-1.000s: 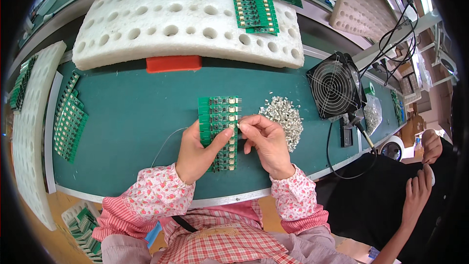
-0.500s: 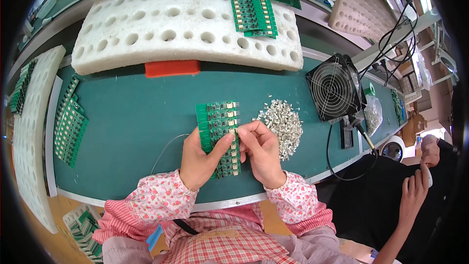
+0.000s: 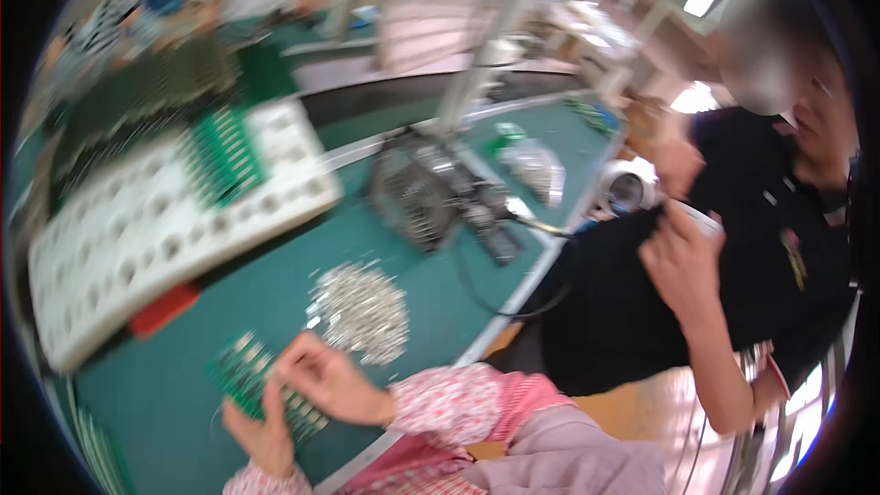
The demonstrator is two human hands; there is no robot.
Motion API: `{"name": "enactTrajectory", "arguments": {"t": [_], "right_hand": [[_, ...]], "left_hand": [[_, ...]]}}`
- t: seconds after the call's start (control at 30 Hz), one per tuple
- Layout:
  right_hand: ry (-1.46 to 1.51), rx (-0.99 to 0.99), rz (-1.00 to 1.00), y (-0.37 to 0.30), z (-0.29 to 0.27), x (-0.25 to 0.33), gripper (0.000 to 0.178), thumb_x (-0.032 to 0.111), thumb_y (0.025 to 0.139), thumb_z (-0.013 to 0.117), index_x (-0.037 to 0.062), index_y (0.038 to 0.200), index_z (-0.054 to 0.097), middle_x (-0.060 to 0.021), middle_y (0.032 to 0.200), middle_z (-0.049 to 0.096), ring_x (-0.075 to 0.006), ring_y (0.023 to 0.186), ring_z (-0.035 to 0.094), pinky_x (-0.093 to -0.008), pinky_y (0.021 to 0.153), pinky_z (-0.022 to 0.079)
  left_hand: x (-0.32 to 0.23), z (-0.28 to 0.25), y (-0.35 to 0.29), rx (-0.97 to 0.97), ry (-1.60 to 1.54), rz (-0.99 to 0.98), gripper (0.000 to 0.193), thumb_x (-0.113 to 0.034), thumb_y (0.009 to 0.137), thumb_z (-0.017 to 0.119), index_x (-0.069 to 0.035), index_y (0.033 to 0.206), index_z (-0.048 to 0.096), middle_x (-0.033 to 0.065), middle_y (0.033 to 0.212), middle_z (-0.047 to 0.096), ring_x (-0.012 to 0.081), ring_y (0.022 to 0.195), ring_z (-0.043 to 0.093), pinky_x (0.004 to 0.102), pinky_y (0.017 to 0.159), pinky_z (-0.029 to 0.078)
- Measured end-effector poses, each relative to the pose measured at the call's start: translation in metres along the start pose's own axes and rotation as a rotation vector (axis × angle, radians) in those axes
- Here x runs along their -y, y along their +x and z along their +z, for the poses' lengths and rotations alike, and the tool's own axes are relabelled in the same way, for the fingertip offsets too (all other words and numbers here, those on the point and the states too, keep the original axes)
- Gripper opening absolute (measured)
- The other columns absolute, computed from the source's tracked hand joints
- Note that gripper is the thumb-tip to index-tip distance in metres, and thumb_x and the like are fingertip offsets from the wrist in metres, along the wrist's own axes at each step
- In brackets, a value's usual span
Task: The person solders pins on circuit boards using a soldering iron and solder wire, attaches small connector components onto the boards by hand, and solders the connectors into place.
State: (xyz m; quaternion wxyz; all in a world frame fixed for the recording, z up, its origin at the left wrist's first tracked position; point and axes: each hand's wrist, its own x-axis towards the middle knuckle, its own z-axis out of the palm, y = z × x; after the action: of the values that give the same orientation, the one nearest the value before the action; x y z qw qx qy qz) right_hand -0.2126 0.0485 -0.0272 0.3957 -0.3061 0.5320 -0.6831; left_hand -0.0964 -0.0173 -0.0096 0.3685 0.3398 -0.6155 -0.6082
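My left hand [image 3: 261,431] is closed on a green circuit board panel [image 3: 240,374] with rows of small components, its thumb over the panel's face. At the panel's right edge is my right hand [image 3: 332,383], its fingers pinched together. Blur hides whatever may be between those fingertips. Just beyond the right hand, a heap of small silvery parts [image 3: 362,313] lies on the green bench top [image 3: 440,302].
A white foam block [image 3: 174,243] with holes bears more circuit boards [image 3: 225,158]; a red piece [image 3: 163,310] lies at its front edge. A black fan [image 3: 417,197], a cable and a plastic bag [image 3: 534,171] are farther right. A person in black [image 3: 623,312] sits close by, holding something white.
The view has swung to the right, so the bench and my hands appear lower and farther left. The panel is still in my left hand, and the neighbouring person shows more fully.
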Motion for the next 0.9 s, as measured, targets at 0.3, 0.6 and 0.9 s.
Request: {"name": "enactTrajectory", "arguments": {"t": [0.3, 0.6, 0.9], "right_hand": [[0.009, 0.103, 0.042, -0.003, -0.018, 0.022, 0.015, 0.016, 0.095, 0.055, 0.0024, 0.103, 0.053, 0.0007, 0.083, 0.056, -0.0023, 0.065, 0.051, -0.0161, 0.054, 0.042], [-0.128, 0.109, -0.089, -0.001, -0.013, 0.023, 0.016, 0.016, 0.093, 0.059, 0.0018, 0.1, 0.059, 0.0024, 0.079, 0.059, -0.0027, 0.066, 0.047, -0.0202, 0.059, 0.04], [-0.135, 0.102, -0.196, -0.004, -0.012, 0.019, 0.013, 0.014, 0.093, 0.059, 0.0011, 0.094, 0.055, -0.0005, 0.079, 0.058, -0.0046, 0.067, 0.049, -0.022, 0.059, 0.042]], "left_hand": [[-0.006, 0.002, 0.009, 0.158, -0.017, -0.047, 0.036, -0.011, 0.086, 0.069, 0.007, 0.115, 0.056, 0.0113, 0.106, 0.062, 0.0163, 0.089, 0.059, 0.0287, 0.078, 0.048], [-0.01, 0.002, 0.009, -0.024, 0.151, 0.145, 0.037, -0.017, 0.082, 0.074, 0.009, 0.105, 0.061, 0.0144, 0.095, 0.066, 0.0185, 0.079, 0.061, 0.0318, 0.071, 0.051], [-0.002, 0.004, 0.008, -0.016, 0.077, 0.227, 0.04, -0.019, 0.081, 0.075, 0.009, 0.106, 0.06, 0.0152, 0.096, 0.065, 0.0198, 0.079, 0.061, 0.032, 0.071, 0.051]]}}
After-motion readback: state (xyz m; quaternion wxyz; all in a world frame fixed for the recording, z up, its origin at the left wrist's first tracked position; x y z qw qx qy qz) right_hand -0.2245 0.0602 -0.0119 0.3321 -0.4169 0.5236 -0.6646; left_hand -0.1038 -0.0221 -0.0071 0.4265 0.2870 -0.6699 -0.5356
